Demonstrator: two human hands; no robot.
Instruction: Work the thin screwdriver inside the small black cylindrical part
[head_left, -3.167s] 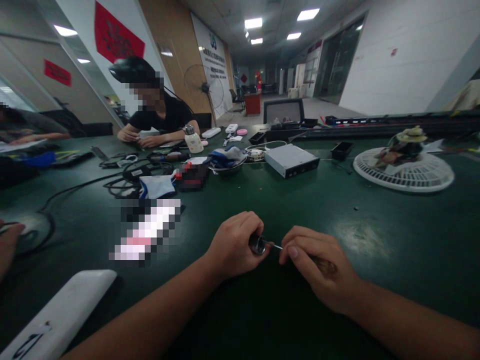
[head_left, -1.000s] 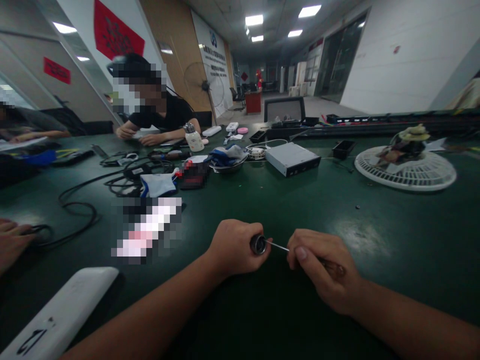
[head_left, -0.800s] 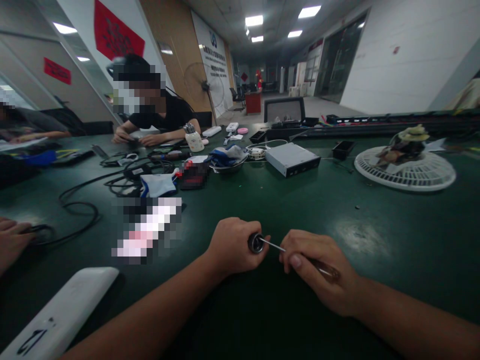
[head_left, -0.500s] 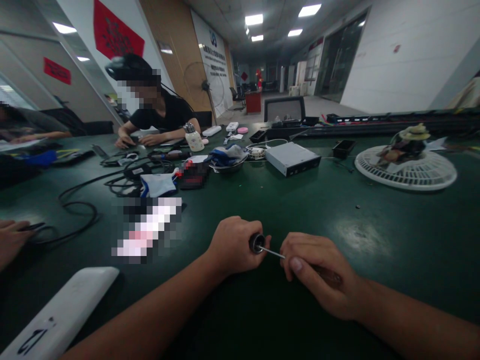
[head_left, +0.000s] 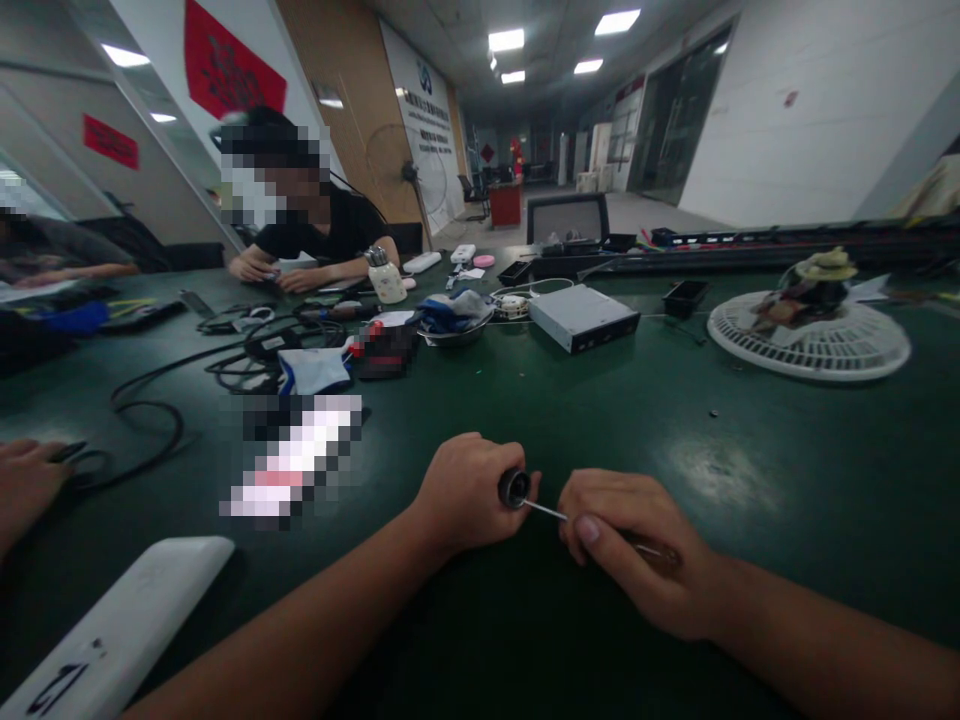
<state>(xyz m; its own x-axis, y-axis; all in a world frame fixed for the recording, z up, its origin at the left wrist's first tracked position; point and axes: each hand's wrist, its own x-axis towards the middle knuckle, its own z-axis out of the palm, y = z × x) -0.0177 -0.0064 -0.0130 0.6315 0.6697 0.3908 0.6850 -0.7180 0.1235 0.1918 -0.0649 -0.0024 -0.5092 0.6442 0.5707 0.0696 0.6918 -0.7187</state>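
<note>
My left hand [head_left: 474, 492] is closed around a dark round hollow part [head_left: 515, 487], its open end facing right. In my right hand [head_left: 637, 545] is a screwdriver [head_left: 546, 510] with a thin metal shaft and a brownish, see-through handle. The shaft's tip is at the lower rim of the hollow part; whether it touches is too small to tell. Both hands are above the dark green table [head_left: 585, 410], side by side, with a small gap between them.
A grey metal drive box [head_left: 583, 318] and a white fan grille [head_left: 810, 335] are farther back. Cloths in a bowl [head_left: 454, 315], cables and a bottle [head_left: 386, 276] stand left of them. A white case [head_left: 127, 625] lies front left. Another person's hand [head_left: 30, 485] is at the left edge.
The screwdriver's tip has moved from inside the hollow part's opening to its lower rim. My left hand has stayed in place. The person across the table has shifted their hands.
</note>
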